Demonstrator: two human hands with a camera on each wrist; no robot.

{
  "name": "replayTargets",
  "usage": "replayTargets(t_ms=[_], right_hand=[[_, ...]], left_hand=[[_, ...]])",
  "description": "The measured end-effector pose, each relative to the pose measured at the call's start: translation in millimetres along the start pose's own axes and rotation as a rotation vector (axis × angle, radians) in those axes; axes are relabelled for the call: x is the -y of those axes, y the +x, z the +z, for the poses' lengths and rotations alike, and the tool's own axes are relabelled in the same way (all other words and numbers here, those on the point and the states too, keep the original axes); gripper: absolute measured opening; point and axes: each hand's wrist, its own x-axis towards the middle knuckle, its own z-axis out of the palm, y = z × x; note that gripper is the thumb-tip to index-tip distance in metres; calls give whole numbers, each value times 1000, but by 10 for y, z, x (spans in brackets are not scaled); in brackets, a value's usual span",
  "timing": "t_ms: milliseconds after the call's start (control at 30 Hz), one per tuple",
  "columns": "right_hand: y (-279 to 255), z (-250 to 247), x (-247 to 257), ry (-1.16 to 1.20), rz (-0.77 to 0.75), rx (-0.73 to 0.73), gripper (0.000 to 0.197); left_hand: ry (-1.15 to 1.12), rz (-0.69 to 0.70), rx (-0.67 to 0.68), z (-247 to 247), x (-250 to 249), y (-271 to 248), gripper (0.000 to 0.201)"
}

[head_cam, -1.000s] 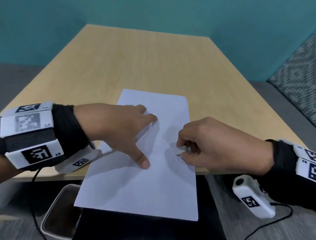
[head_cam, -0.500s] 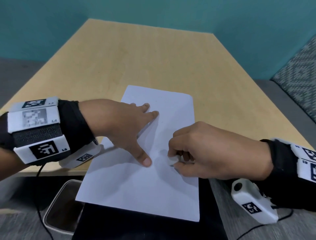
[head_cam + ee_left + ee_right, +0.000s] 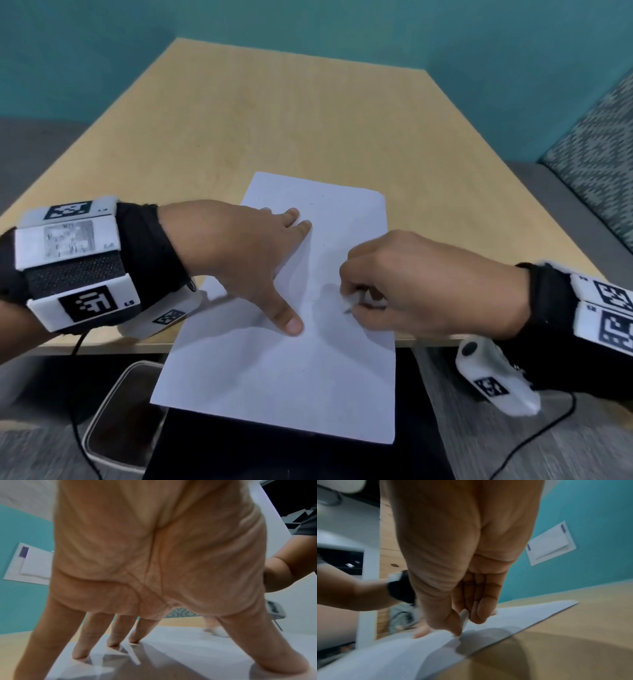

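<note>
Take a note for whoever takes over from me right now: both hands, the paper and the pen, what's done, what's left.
The left hand is open, its fingers spread and pressing the sheet of paper flat on the table.
The right hand pinches a thin white pen, tip down near the middle of the sheet.
The sheet's near end overhangs the table edge.
Done: only a few faint small marks show on the sheet.
Left: probably most of the marking; hold the sheet down while doing it.
</note>
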Motion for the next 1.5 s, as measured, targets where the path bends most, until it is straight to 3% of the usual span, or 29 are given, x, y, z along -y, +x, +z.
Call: replayTargets(t_ms=[100,233,367,567,700,900,1067,1233,1400,1500], right_hand=[[21,24,-108,9,46,-62,7],[-5,6,-108,131,34,-2,12],[74,-16,-275,136,62,-84,10],[192,-63,-279,150,75,-38,20],[282,-50,-217,111,55,-62,14],[156,-63,-61,140,-25,99,13],[238,-43,-134,53,-13,-38,7],[79,-29,-10,93,-73,73,11],[125,14,-98,85,-7,-45,10],[31,-2,-82,95,-12,-1,10]], left_hand=[[-7,3,1,4,15,4,154],[7,32,-26,7,60,6,153],[35,43,-7,-18,90,42,152],[26,32,44,-8,143,103,154],[37,19,56,7,136,111,153],[39,3,61,-5,111,96,152],[58,1,56,11,119,119,155],[70,-7,53,-12,86,109,153],[59,-11,53,-24,77,98,153],[66,-11,49,-29,80,73,153]])
